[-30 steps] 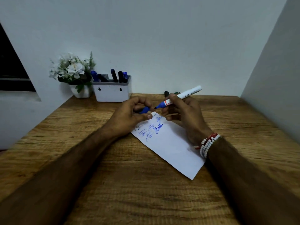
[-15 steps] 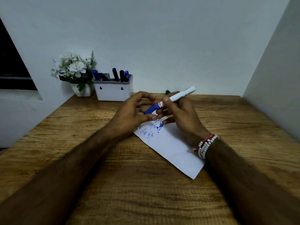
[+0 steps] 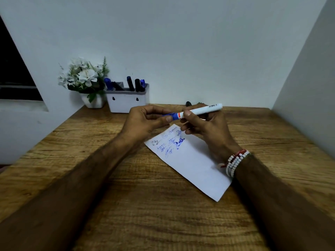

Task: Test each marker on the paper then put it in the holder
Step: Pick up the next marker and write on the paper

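A wood-grain desk (image 3: pixel 145 205) is filling a white-walled corner (image 3: pixel 181 42). Above the scribbled paper (image 3: pixel 195 160), fingers (image 3: pixel 188 114) of the right hand (image 3: pixel 210 127) are clamping the marker (image 3: pixel 201 110) by its white barrel; the left hand (image 3: pixel 143 124) is pinching its blue end. The holder (image 3: pixel 126 105) is standing beside a flower pot (image 3: pixel 94 102) at the rear.

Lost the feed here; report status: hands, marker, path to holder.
Left hand pinching blue plastic cap onto white-barrelled blue marker; right hand gripping its barrel. Marker above scribbled white paper sheet. Path to white rectangular holder unobstructed.
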